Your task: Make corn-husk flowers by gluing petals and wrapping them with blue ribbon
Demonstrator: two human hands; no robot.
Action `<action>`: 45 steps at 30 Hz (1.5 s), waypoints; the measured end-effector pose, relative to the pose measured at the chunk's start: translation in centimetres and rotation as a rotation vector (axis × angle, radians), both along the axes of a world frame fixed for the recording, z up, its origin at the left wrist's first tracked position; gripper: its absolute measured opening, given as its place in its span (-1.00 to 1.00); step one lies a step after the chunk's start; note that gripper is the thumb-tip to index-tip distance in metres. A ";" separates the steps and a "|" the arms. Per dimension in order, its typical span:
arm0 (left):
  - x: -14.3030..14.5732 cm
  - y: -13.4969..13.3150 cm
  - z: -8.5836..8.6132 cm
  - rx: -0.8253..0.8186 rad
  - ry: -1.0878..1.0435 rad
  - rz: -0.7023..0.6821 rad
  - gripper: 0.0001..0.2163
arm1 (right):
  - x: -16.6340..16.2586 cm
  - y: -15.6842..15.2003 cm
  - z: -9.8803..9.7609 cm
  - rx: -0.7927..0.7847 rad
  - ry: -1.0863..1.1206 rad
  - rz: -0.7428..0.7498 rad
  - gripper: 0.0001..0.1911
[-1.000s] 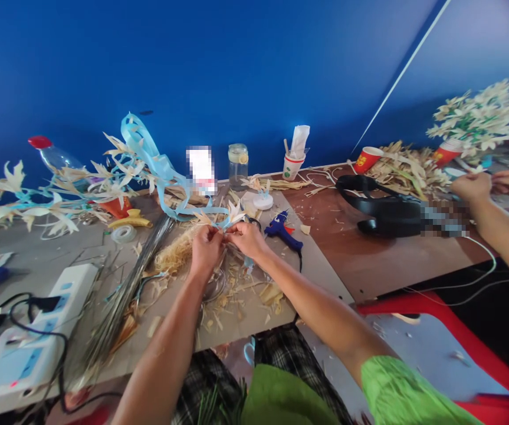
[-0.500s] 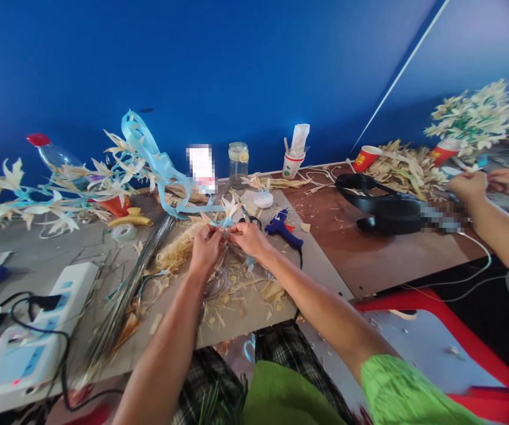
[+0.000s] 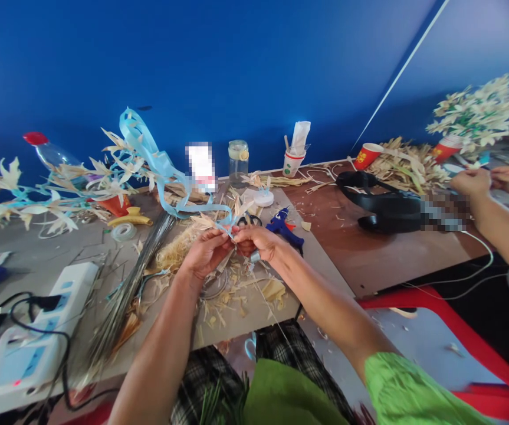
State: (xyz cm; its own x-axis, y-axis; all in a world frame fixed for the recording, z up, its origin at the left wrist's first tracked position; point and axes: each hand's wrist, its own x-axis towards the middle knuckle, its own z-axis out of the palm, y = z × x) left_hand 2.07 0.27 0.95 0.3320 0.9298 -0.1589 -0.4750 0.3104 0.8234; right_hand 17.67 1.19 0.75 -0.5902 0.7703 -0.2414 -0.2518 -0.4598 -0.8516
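My left hand (image 3: 207, 251) is closed in a pinch on a flower stem wrapped in light blue, with pale dried petals (image 3: 204, 222) showing just above the fingers. Right against it, my right hand (image 3: 258, 241) pinches the blue ribbon (image 3: 212, 208) at the same spot; the fingertips hide where ribbon and stem meet. A thin wire (image 3: 274, 316) runs from below the hands down toward my lap. Scissors (image 3: 250, 220) lie just behind my right hand, beside a blue glue gun (image 3: 286, 227). Pale shavings (image 3: 221, 301) are scattered under both hands.
Left of my hands lie a bundle of thin wires (image 3: 125, 301), a clear tape roll (image 3: 124, 232) and a white power strip (image 3: 55, 319). Behind stand a jar (image 3: 238, 168) and a paper cup (image 3: 293, 164). A co-worker's hands (image 3: 473, 183) work at the right, near a black strapped object (image 3: 382, 206).
Both hands have shifted slightly nearer me, and my left hand has turned so its fingers show more. The thin wire below them now shows plainly. The petals sit a little lower.
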 end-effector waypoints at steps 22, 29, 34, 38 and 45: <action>0.4 0.4 -0.1 0.030 0.266 0.041 -0.72 | -0.2 0.4 0.1 0.089 -0.210 -0.206 -0.64; 0.4 0.9 -1.3 0.165 0.559 0.163 -0.82 | -0.9 0.7 -1.5 0.185 -0.293 -0.265 -0.66; 0.7 0.9 -0.8 0.271 0.764 0.278 -0.83 | -1.5 0.5 -1.6 0.206 -0.355 -0.329 -0.70; 0.8 0.9 -0.9 0.252 0.731 0.330 -0.84 | -2.3 -0.3 -0.9 0.179 -0.362 -0.393 -0.77; 0.5 0.7 -1.3 -0.030 0.121 0.072 -0.82 | -2.3 -0.7 -0.2 0.073 -0.269 -0.382 -0.97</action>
